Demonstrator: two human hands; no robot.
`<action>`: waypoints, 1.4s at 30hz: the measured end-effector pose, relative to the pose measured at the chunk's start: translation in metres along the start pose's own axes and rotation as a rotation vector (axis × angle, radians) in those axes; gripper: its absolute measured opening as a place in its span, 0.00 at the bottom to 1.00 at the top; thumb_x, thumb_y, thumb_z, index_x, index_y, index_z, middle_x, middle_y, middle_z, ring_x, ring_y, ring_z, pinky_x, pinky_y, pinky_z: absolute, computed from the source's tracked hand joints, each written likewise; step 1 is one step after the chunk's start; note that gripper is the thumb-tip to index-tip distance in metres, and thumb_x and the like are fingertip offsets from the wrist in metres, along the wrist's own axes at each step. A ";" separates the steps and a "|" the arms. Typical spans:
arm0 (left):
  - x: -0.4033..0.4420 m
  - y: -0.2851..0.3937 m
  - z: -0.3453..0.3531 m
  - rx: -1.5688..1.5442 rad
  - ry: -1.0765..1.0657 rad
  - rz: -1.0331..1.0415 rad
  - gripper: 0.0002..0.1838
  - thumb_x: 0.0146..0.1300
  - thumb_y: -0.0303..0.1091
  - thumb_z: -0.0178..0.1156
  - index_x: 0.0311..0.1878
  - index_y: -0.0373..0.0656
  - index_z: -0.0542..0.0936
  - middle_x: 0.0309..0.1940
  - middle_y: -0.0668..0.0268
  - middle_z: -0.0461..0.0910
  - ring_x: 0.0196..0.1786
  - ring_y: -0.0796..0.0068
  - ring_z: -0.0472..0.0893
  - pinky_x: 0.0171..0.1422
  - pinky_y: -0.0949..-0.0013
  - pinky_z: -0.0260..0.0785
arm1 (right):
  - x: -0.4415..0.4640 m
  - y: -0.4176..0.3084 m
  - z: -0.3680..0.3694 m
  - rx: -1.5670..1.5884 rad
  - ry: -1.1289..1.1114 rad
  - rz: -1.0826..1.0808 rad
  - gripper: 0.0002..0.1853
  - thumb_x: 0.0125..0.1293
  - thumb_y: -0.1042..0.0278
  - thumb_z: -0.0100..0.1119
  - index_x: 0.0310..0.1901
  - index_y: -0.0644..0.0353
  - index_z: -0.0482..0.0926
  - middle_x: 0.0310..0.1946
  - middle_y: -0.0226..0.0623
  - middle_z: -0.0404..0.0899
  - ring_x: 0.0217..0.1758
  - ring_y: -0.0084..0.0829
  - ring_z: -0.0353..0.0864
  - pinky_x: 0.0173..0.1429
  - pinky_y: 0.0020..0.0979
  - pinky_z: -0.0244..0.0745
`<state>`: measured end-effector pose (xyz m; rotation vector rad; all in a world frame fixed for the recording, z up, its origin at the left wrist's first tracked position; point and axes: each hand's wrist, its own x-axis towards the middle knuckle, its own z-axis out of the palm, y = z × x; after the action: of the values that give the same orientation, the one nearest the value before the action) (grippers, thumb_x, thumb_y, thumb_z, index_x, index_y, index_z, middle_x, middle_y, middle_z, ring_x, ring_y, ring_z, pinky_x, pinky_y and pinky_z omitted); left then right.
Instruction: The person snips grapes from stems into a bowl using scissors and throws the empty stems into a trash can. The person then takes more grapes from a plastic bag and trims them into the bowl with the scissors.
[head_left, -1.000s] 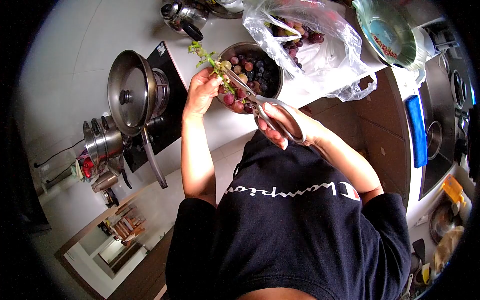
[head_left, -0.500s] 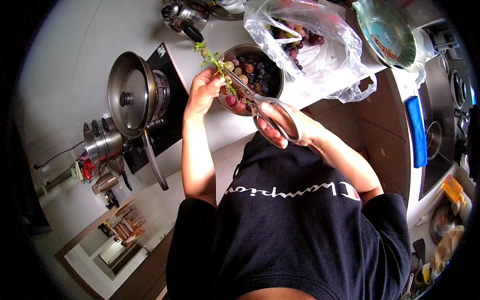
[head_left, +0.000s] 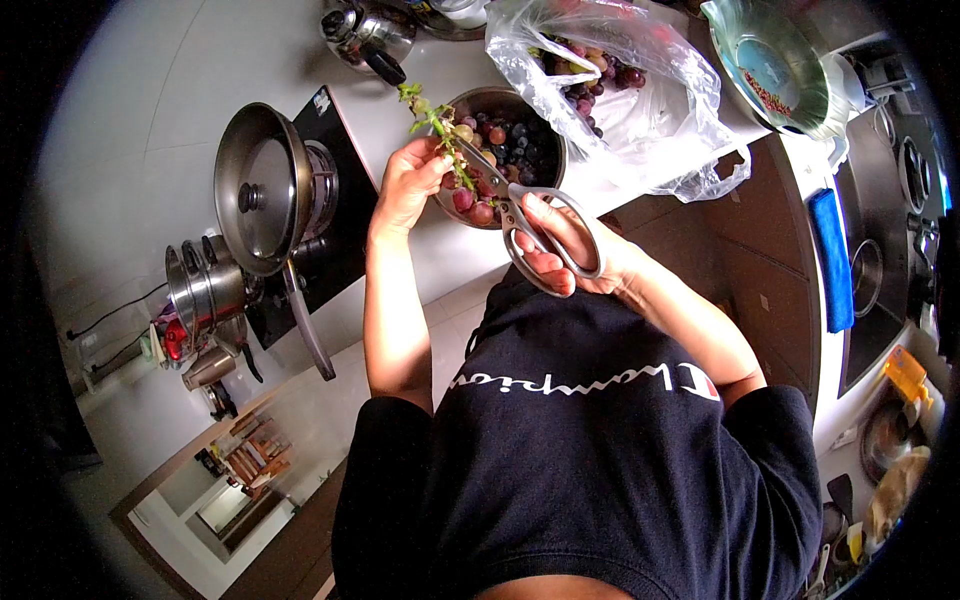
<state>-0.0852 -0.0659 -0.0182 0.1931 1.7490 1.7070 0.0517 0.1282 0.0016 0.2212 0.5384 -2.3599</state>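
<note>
My left hand pinches a green grape stem that still carries several grapes low down. In my right hand is a pair of grey-handled scissors, my fingers through the loops. The blades point up and left, among the stem and grapes; exactly what they touch is hard to see. Beneath both lies a metal bowl with dark and reddish loose grapes in it. My left hand covers part of its left rim.
Right of the bowl sits a clear plastic bag with more grapes. Beyond it is a pale green basin with small reddish bits. A lidded frying pan rests on the black stove at left; a kettle stands at the back.
The stem's top has shifted slightly right, with the left hand almost in place. The scissors have moved only a little, and both hands keep their holds.
</note>
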 end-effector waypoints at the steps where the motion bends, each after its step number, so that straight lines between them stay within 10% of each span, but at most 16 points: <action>1: 0.000 -0.001 0.000 -0.001 0.003 0.005 0.18 0.54 0.34 0.59 0.47 0.37 0.73 0.24 0.78 0.71 0.18 0.94 0.57 0.20 0.88 0.47 | 0.000 0.000 0.000 -0.009 0.010 -0.005 0.23 0.64 0.45 0.41 0.24 0.59 0.65 0.08 0.25 0.59 0.05 0.16 0.57 0.07 0.17 0.54; 42: 0.001 0.002 0.005 0.009 0.143 0.119 0.07 0.58 0.29 0.54 0.39 0.40 0.75 0.23 0.79 0.70 0.17 0.94 0.57 0.19 0.87 0.48 | 0.006 0.006 -0.015 -0.514 0.279 -0.017 0.25 0.57 0.41 0.52 0.23 0.61 0.69 0.09 0.26 0.64 0.07 0.18 0.65 0.10 0.19 0.61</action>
<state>-0.0841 -0.0613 -0.0166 0.1859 1.8818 1.8378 0.0513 0.1270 -0.0154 0.3073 1.2565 -2.1304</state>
